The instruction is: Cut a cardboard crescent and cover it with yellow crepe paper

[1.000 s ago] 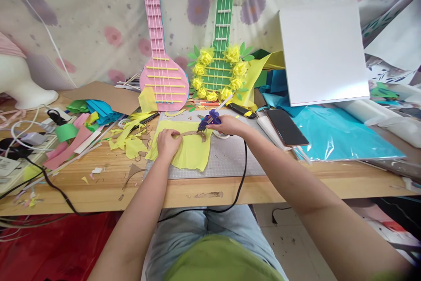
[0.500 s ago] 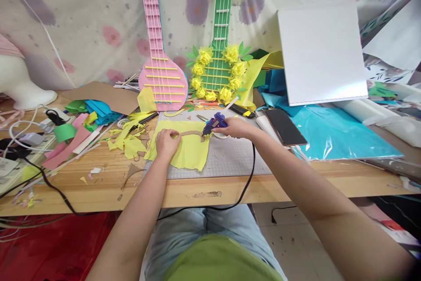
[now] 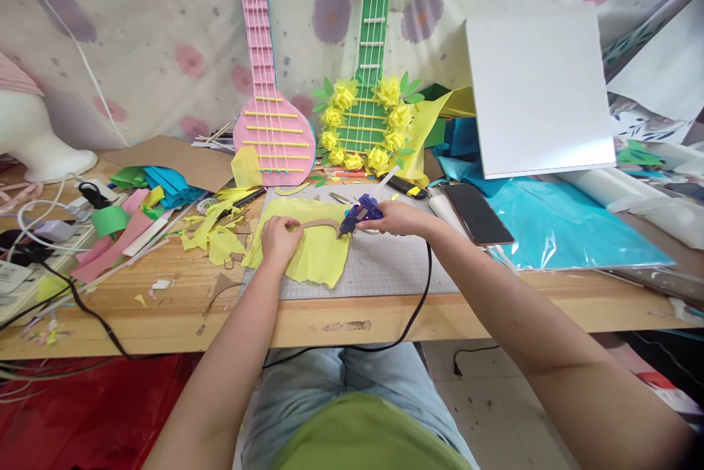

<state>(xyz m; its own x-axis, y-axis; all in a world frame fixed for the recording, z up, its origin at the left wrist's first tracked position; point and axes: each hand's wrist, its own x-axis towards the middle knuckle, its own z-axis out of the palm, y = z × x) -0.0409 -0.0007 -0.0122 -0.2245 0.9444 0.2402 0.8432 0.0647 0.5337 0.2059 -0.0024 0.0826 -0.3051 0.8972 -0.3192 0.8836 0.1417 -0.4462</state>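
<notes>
My right hand (image 3: 397, 218) is wrapped round a blue glue gun (image 3: 360, 214), its nozzle angled down to the left. The nozzle is at the right end of a curved brown cardboard strip (image 3: 320, 222). That strip lies on a sheet of yellow crepe paper (image 3: 316, 261), which rests on a grey cutting mat (image 3: 396, 276). At the strip's left end, my left hand (image 3: 280, 239) pinches it with the fingertips over the yellow paper. Whether glue is coming out is too small to see.
A pink paper guitar (image 3: 275, 136) and a green one with yellow flowers (image 3: 371, 52) lean at the back. Yellow scraps (image 3: 217, 239) lie left; a phone (image 3: 477, 213) and blue plastic-wrapped sheets (image 3: 572, 228) lie right. The gun's black cord (image 3: 421, 301) hangs over the table edge.
The glue gun in my right hand has shifted very slightly right and down at the strip's right end. My left hand stays on the strip's left end.
</notes>
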